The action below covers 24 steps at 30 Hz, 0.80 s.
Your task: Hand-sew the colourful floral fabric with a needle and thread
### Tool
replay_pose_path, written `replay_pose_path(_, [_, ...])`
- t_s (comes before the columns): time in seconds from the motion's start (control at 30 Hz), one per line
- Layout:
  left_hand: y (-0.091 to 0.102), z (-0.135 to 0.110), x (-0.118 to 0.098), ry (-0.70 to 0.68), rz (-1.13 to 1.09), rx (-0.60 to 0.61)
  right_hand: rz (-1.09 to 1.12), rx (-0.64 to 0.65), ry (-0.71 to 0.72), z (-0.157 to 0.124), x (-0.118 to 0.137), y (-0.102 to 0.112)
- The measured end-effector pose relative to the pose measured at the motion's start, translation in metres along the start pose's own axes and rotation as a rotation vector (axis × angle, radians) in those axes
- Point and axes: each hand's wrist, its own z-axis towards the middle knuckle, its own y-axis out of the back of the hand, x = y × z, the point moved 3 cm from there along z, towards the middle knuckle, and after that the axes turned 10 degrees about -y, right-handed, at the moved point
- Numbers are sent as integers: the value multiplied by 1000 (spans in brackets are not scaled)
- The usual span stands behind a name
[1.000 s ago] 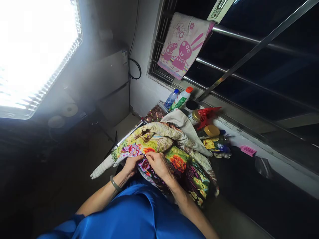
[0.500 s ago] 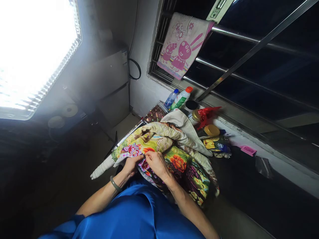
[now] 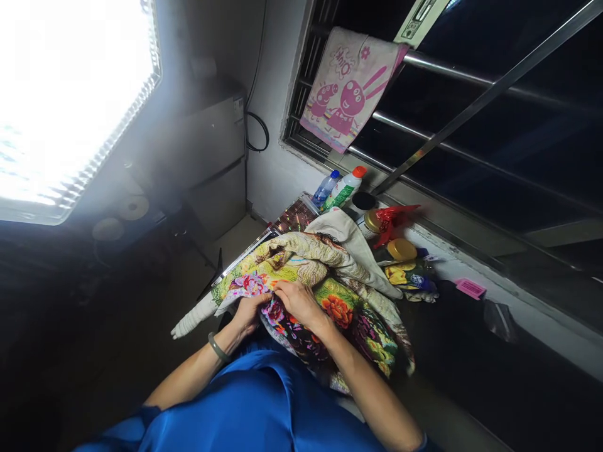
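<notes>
A colourful floral embroidered cloth [image 3: 339, 314] lies bunched in front of me over my lap and the table. My left hand [image 3: 249, 312], a dark bangle on its wrist, grips the cloth's near edge from underneath with curled fingers. My right hand [image 3: 296, 301] rests on top of the cloth just right of the left one, its fingertips pinched together on the fabric. Whether a needle or thread sits in the pinch is too small to see. A rolled white end of the cloth [image 3: 191, 322] sticks out to the left.
Along the window ledge stand a clear bottle [image 3: 326, 187], a white bottle with a red cap [image 3: 345, 185], jars with yellow lids [image 3: 401, 249], a red wrapper [image 3: 392, 218] and a pink tag [image 3: 470, 288]. A pink cartoon towel [image 3: 351, 85] hangs on the window bars. A bright lamp [image 3: 66, 100] glares at left.
My right hand has slid a little up and to the left over the cloth, and the forearm has swung in. The left hand keeps its hold. The view has shifted slightly.
</notes>
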Motion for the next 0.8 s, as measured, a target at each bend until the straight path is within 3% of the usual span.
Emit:
replay_pose_path(0.2, [-1, 2, 1, 7, -21, 12, 316, 20, 87, 5, -11, 4])
replay_pose_path(0.4, [-2, 2, 1, 94, -4, 44, 510, 180, 28, 12, -16, 2])
replay_pose_path(0.8, [-10, -5, -4, 198, 3, 57, 536, 344, 43, 24, -17, 1])
